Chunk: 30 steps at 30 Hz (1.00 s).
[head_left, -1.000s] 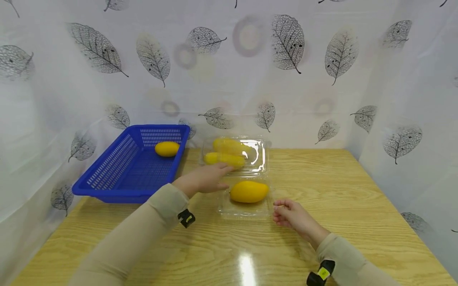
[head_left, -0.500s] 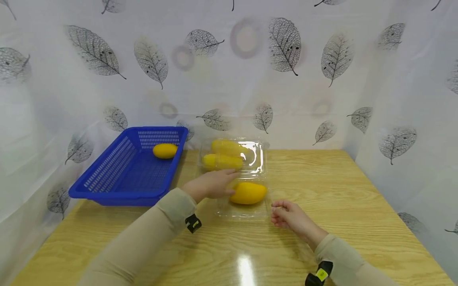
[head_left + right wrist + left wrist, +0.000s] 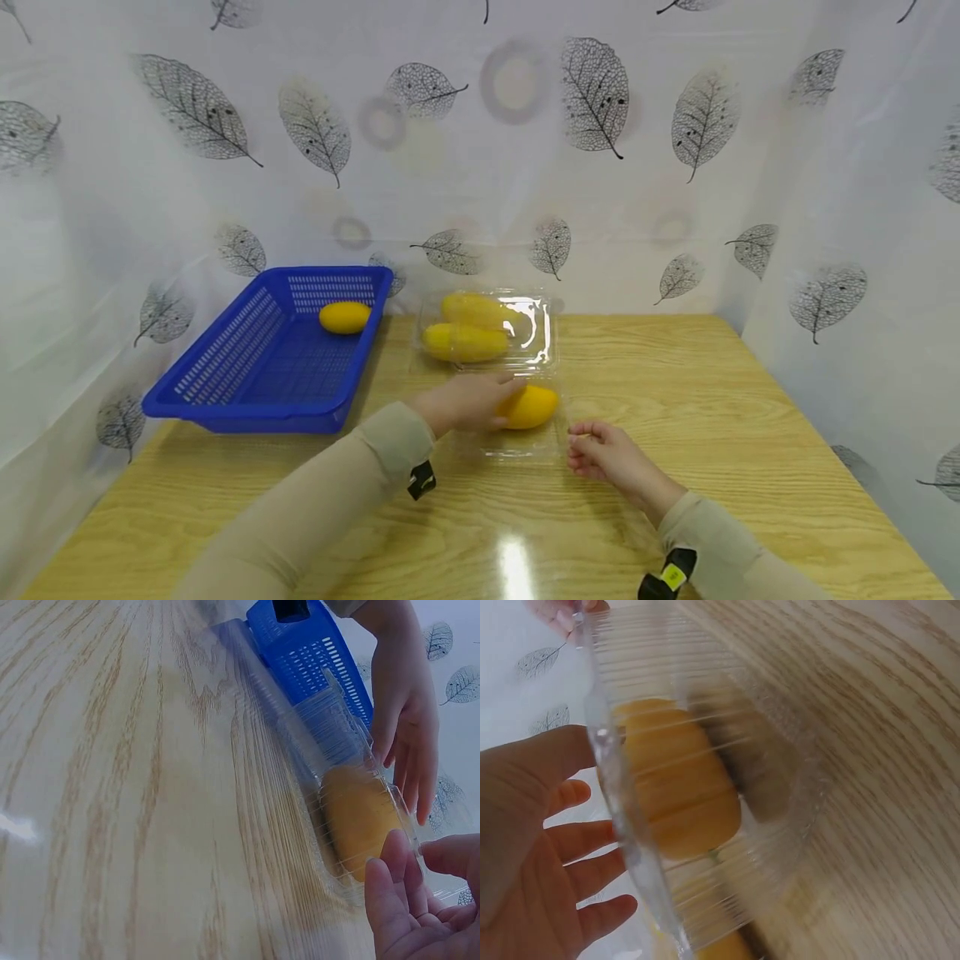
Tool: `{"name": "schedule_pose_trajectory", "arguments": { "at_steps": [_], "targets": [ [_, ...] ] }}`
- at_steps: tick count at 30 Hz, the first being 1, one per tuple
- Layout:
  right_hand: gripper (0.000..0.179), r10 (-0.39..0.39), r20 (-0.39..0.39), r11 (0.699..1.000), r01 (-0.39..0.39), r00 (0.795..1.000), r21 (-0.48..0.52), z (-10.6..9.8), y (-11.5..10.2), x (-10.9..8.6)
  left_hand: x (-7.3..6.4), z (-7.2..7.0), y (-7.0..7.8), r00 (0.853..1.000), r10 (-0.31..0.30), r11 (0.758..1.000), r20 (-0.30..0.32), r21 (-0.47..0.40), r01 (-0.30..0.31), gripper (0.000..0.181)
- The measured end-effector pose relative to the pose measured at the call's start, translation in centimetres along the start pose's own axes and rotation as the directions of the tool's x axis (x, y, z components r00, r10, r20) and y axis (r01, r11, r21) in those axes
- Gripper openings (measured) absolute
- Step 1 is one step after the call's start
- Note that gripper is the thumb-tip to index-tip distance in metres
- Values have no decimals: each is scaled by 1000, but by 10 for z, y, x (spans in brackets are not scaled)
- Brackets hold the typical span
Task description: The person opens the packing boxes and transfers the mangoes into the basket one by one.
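Observation:
A yellow mango (image 3: pixel 532 407) lies in the front part of a clear plastic container (image 3: pixel 525 456) on the table. My left hand (image 3: pixel 468 402) reaches over the container from the left, fingers loosely extended and overlapping the mango in the head view. In the left wrist view, the left fingers (image 3: pixel 592 840) are spread beside the container's rim, with the mango (image 3: pixel 679 780) behind its ribbed wall. At the right edge, my right hand (image 3: pixel 611 454) pinches the container's rim between thumb and fingertips, as the right wrist view shows.
Behind, two more mangoes (image 3: pixel 465 342) show through clear plastic (image 3: pixel 542 354). A blue perforated basket (image 3: pixel 255 410) stands at left with one mango (image 3: pixel 345 317) inside. A leaf-patterned curtain (image 3: pixel 480 183) hangs around the wooden table (image 3: pixel 675 375).
My left hand has moved right and slightly nearer, from beside the front mango to over its left part. The right hand has stayed at the container's right edge.

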State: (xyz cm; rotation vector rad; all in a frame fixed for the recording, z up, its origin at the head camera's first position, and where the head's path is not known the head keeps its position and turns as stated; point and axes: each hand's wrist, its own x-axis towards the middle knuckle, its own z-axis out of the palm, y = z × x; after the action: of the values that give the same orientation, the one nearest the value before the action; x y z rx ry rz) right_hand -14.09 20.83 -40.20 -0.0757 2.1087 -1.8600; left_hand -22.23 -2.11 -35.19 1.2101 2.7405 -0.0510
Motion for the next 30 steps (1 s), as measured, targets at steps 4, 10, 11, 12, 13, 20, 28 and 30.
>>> {"name": "schedule_pose_trajectory", "arguments": {
  "at_steps": [4, 10, 11, 12, 13, 20, 28, 30],
  "targets": [
    [39, -1, 1, 1000, 1, 1000, -4, 0, 1, 0, 3, 4, 2, 999, 21, 999, -29, 30, -20, 64],
    [40, -7, 7, 1000, 7, 1000, -8, 0, 1, 1, 5, 4, 8, 997, 57, 995, -60, 83, -52, 61],
    [41, -8, 9, 1000, 8, 1000, -9, 0, 1, 1, 5, 4, 9, 997, 57, 994, -60, 93, -52, 61],
    [41, -8, 10, 1000, 8, 1000, -10, 0, 1, 1, 5, 5, 10, 996, 56, 993, -63, 102, -50, 60],
    [41, -7, 9, 1000, 7, 1000, -11, 0, 1, 1, 6, 5, 11, 997, 53, 993, -62, 105, -46, 60],
    [39, 1, 0, 1000, -1, 1000, -4, 0, 0, 1, 10, 8, 13, 996, 26, 996, -86, 91, -19, 57],
    [38, -5, 8, 1000, 5, 1000, 5, 1, 0, 1, 13, 10, 15, 995, 5, 999, -100, 50, 0, 53],
    [38, -7, 11, 1000, 7, 1000, 6, 1, 1, 1, 14, 11, 15, 995, 6, 999, -100, 53, 0, 54]
  ]
}}
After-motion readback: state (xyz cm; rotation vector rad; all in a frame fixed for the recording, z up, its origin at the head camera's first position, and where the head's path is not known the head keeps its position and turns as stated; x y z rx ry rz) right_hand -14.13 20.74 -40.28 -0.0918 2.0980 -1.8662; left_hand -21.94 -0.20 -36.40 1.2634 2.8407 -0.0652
